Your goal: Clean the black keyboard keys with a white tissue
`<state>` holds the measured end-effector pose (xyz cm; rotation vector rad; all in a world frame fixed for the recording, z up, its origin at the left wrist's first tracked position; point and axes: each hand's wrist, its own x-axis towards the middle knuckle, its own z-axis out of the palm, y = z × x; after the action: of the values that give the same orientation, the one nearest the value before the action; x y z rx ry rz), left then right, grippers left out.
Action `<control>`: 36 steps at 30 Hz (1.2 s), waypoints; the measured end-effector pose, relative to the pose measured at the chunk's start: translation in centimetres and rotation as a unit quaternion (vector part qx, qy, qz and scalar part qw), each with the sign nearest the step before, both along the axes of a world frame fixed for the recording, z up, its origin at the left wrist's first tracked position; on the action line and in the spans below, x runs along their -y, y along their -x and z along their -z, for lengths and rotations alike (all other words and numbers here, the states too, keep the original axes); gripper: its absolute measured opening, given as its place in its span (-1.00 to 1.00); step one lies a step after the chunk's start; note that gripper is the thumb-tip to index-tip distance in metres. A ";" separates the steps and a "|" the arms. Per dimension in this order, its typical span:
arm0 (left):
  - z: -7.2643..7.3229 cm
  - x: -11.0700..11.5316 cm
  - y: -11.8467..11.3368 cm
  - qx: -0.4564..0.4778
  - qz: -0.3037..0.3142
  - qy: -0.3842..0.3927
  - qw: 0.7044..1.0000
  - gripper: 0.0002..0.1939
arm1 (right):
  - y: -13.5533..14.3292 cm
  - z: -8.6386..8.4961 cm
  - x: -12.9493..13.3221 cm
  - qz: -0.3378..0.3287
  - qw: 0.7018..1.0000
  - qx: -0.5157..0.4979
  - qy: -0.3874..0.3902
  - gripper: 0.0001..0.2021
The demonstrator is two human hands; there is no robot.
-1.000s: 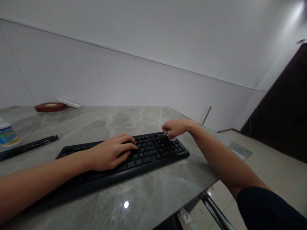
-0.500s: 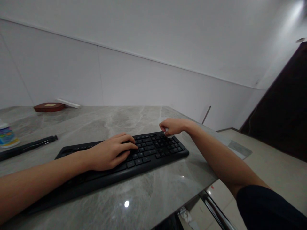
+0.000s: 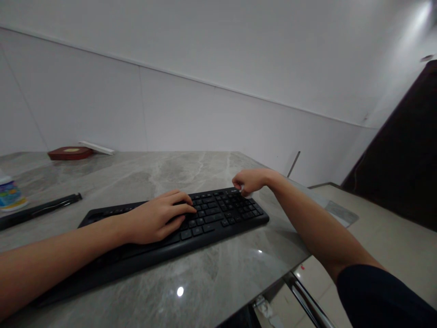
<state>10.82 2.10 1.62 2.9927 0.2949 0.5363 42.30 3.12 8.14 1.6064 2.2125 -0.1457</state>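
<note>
A black keyboard (image 3: 213, 217) lies at a slant on the grey marbled tabletop. My left hand (image 3: 160, 216) rests flat across its middle keys, fingers stretched out and slightly apart. Over the keyboard's far right corner, by the number keys, my right hand (image 3: 251, 181) is closed with the knuckles up. A bit of soft white material (image 3: 242, 187), like a tissue or wipe, shows between its fingers and under the hand. Most of that white piece is hidden, and my left forearm covers part of the keyboard's left side.
A white bottle with a colourful label (image 3: 12, 195) stands at the far left, beside a long black object (image 3: 41, 212). Near the wall sit a dark red box (image 3: 70, 153) and a white strip (image 3: 97, 147). The table's right edge (image 3: 273, 281) drops to a tiled floor.
My right hand has shifted slightly to the right along the keyboard's far edge, with the white piece in it. My left hand and the keyboard stay in place.
</note>
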 end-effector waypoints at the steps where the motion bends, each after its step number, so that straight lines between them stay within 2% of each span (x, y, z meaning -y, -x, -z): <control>1: 0.0 0.0 0.0 0.000 0.000 0.000 1.000 -0.67 | 0.0 0.0 0.1 0.002 1.000 0.002 0.011 -0.81; 4: 0.0 0.0 0.0 0.000 -0.001 0.001 1.000 -0.67 | 0.0 -0.1 0.2 -0.001 1.000 0.000 0.027 -0.80; 12: 0.0 0.0 0.0 0.014 0.007 0.002 1.000 -0.67 | 0.3 0.3 0.0 -0.043 0.997 -0.058 0.010 -0.79; 19: -0.1 0.1 0.0 0.001 0.000 0.003 1.000 -0.67 | -0.2 0.3 -0.2 0.008 1.000 -0.012 0.001 -0.81; 24: -0.2 0.1 -0.1 0.012 0.004 0.007 1.000 -0.68 | 0.0 0.1 -0.1 0.003 1.000 0.000 -0.027 -0.81; 30: 0.0 0.0 0.0 0.012 0.006 0.008 1.000 -0.68 | 0.5 -0.1 0.5 0.022 0.999 0.019 0.030 -0.78; 36: -0.1 0.0 -0.1 0.008 0.003 0.007 1.000 -0.67 | 0.3 0.1 0.2 0.017 0.999 0.007 -0.026 -0.82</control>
<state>10.87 2.09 1.71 2.9732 0.2863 0.5546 42.00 2.90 8.05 1.6676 2.1962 -0.0852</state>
